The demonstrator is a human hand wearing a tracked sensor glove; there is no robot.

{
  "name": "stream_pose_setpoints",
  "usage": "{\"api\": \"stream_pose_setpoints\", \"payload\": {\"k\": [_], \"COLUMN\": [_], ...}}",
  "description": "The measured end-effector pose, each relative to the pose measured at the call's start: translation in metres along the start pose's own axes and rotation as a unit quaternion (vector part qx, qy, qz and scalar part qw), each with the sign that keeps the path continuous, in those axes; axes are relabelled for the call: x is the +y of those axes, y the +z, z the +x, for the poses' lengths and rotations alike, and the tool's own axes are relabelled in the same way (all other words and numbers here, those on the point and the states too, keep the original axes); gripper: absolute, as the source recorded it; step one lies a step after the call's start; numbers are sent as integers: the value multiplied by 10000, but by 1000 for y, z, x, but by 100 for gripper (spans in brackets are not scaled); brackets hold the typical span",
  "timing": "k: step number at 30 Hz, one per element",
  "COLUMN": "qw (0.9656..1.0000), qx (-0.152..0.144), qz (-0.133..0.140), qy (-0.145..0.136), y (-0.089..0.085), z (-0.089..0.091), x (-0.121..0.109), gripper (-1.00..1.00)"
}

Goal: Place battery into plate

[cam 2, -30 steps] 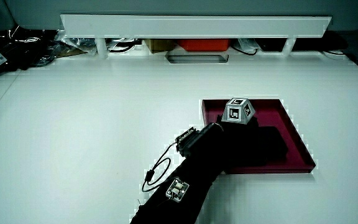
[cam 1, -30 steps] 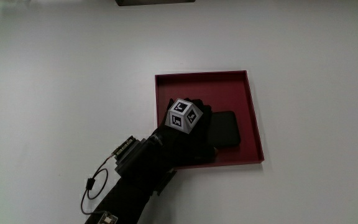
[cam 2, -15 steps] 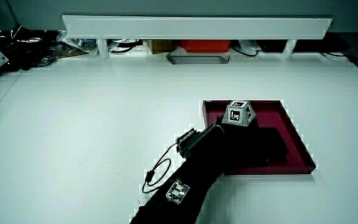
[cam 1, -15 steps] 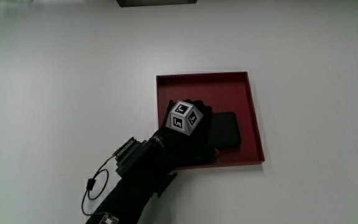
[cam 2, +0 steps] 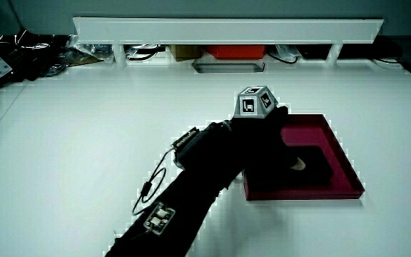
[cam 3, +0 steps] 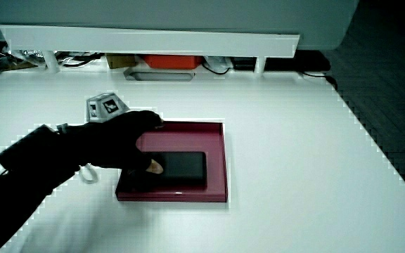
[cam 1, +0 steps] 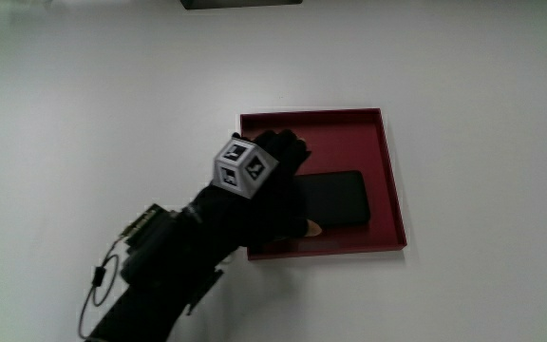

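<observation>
The battery (cam 1: 336, 199) is a flat black slab lying in the red square plate (cam 1: 393, 180), in the part nearer to the person. Both side views show the battery (cam 2: 318, 165) (cam 3: 182, 169) flat on the floor of the plate (cam 2: 343, 155) (cam 3: 217, 159). The hand (cam 1: 272, 190), in a black glove with a patterned cube (cam 1: 240, 165) on its back, hovers over the plate's edge beside the battery. Its fingers are relaxed and hold nothing. In both side views the hand (cam 2: 262, 143) (cam 3: 121, 139) is raised above the plate.
A low white partition (cam 2: 227, 30) stands at the table's edge, with an orange box (cam 2: 226, 51) and cables under it. A small device and a looped cable (cam 1: 103, 285) sit on the forearm. A dark object (cam 1: 240, 3) lies at the table's edge.
The hand has let go of the battery, risen and drawn back toward the plate's edge. The battery stays in the plate and shows more fully.
</observation>
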Motion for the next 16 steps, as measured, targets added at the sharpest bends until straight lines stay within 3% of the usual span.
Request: {"api": "stream_pose_setpoints", "payload": {"k": [1,2,3,4,5,6,8,10,11,12,15,16], "qw": [9985,9998,9973,9996,9999,9985,9994,9993,9980,9988,9983,9993], "qx": [421,98,512,167,58,272,-313,-290,-577,-58,-545,-343], "qz": [104,144,228,121,71,201,7,48,60,229,180,140], "qy": [-337,-129,-464,-173,-146,-430,-124,-211,-267,-418,-63,97], "y": [14,18,29,33,40,48,52,60,62,72,79,85], "z": [5,1,4,1,2,3,-3,-7,-10,-4,-12,-9], "x": [-8,-14,-21,-26,-32,-38,-49,-59,-64,-70,-84,-90], "gripper": [-100,-100,-100,-100,-100,-100,-100,-100,-100,-100,-100,-100]}}
